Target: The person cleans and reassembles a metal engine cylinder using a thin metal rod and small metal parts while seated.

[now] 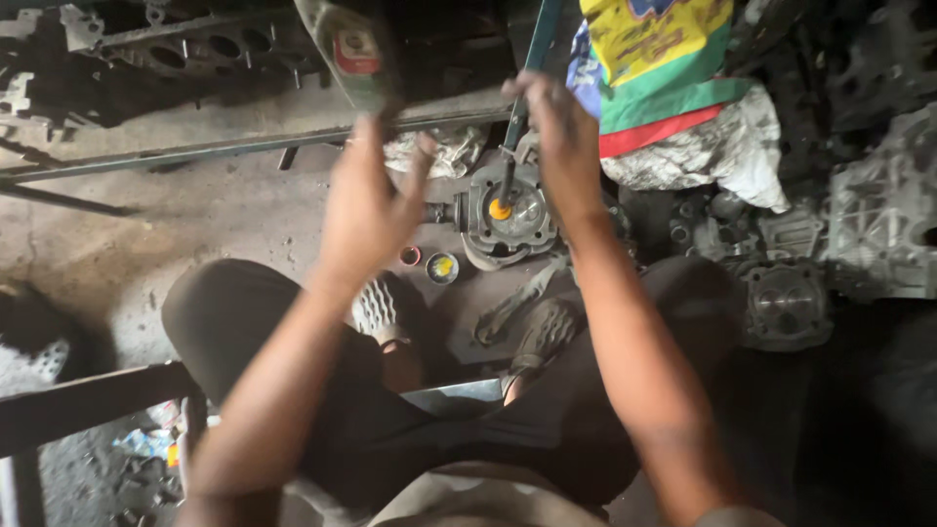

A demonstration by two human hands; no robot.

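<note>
My right hand (561, 146) is raised, its fingers closed against a thin green rod (532, 68). The rod slants down to a yellow tip (500, 209) that sits in a round grey metal engine part (522, 220) on the floor. My left hand (366, 210) hovers left of the rod, apart from it, fingers straight and thumb spread. Just above its fingertips is a blurred dark green bottle (353, 49) with a red and white label; whether they touch is unclear. My knees and sandalled feet (381, 307) are below.
Two small caps lie before the part, one with yellow paste (442, 266), one red-rimmed (410, 256). A wrench (508, 307) rests by my right foot. A colourful sack (664, 68), engine castings (878, 205), a cylinder head (195, 47), a long bar (224, 149) surround me.
</note>
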